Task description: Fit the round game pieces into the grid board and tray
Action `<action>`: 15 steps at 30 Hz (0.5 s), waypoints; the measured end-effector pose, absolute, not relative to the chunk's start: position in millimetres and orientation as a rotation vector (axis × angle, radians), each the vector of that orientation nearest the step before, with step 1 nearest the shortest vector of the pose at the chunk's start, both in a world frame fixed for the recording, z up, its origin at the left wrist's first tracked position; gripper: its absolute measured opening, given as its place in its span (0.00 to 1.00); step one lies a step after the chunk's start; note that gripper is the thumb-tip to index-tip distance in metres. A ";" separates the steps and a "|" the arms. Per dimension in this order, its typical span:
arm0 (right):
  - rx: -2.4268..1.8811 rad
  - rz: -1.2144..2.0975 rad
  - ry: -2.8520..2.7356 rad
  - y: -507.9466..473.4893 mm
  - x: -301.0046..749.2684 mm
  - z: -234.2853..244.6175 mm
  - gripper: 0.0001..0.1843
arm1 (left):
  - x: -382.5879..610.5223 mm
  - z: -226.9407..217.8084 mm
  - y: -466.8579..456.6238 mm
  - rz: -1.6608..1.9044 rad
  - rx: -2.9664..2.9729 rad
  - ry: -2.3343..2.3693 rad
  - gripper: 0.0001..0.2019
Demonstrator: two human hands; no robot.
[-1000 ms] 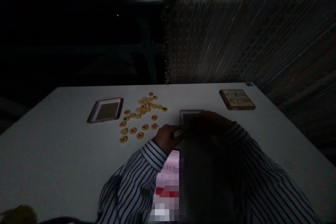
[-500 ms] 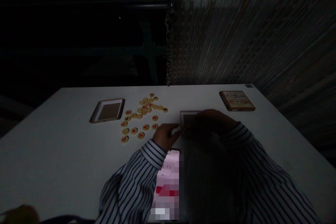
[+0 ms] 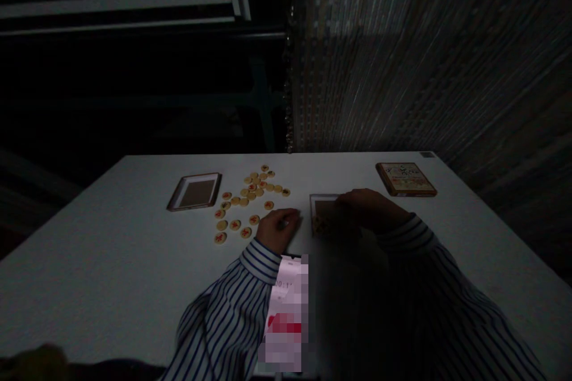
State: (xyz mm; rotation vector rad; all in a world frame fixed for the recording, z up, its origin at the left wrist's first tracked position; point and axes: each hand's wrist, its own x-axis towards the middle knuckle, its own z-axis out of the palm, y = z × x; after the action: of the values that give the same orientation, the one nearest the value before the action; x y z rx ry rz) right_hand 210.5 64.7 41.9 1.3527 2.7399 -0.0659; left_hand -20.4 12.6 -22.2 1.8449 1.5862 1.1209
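My left hand [image 3: 276,231] is closed, its fingers curled together beside the scattered Chinese chess pieces [image 3: 235,225]. Whatever it may hold is hidden. Just to its right lies an open shallow box [image 3: 313,214], and dim round pieces show inside it. My right hand [image 3: 369,207] reaches over the box's right side; deep shadow hides its fingertips. The loose pieces are pale wooden discs, some marked in red or black, others plain on top. A lit phone [image 3: 286,286] lies under my left wrist.
An open shallow tray with a brown inside [image 3: 196,193] stands left of the pieces on the white table [image 3: 134,262]. Toward the right rear lies a box with printed Chinese characters [image 3: 406,178]. A bead curtain [image 3: 379,71] hangs behind the table.
My left hand has drawn back leftward from the box's edge toward the loose pieces. My right hand stays over the box. The view has tilted up and shifted slightly left.
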 end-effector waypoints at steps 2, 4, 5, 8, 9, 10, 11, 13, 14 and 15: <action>1.352 -0.071 2.742 64.5 210.1 42.8 0.14 | -20.6 -21.1 12.2 1.114 1.847 1.580 0.11; 1.362 -0.089 2.732 64.0 209.7 44.4 0.14 | -20.9 -19.6 11.3 1.122 1.853 1.571 0.10; 1.367 -0.097 2.722 63.7 209.4 45.4 0.14 | -21.4 -18.6 10.7 1.124 1.857 1.568 0.10; 1.385 -0.100 2.710 62.6 207.9 48.4 0.14 | -23.8 -14.6 8.1 1.110 1.858 1.572 0.10; 1.388 -0.098 2.708 62.2 207.3 49.2 0.14 | -24.9 -12.8 7.0 1.110 1.854 1.576 0.10; 1.391 -0.096 2.705 61.9 206.7 49.8 0.14 | -25.9 -10.8 5.8 1.111 1.852 1.577 0.10; 1.388 -0.095 2.703 61.7 206.1 50.2 0.14 | -27.0 -8.6 4.5 1.114 1.851 1.575 0.10; 1.381 -0.091 2.708 61.4 205.2 50.5 0.14 | -29.2 -4.3 1.8 1.141 1.852 1.579 0.10; 1.381 -0.083 2.718 61.3 204.8 50.5 0.15 | -30.5 -2.4 0.6 1.154 1.857 1.582 0.10; 1.380 -0.077 2.729 61.2 204.6 50.5 0.15 | -31.9 -0.7 -0.4 1.163 1.865 1.584 0.10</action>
State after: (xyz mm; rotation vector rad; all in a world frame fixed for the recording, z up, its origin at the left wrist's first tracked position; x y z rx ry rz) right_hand 204.6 61.2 50.5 1.3804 2.7289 -0.0772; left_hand -31.9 -0.4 -0.7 1.8655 1.5839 1.1633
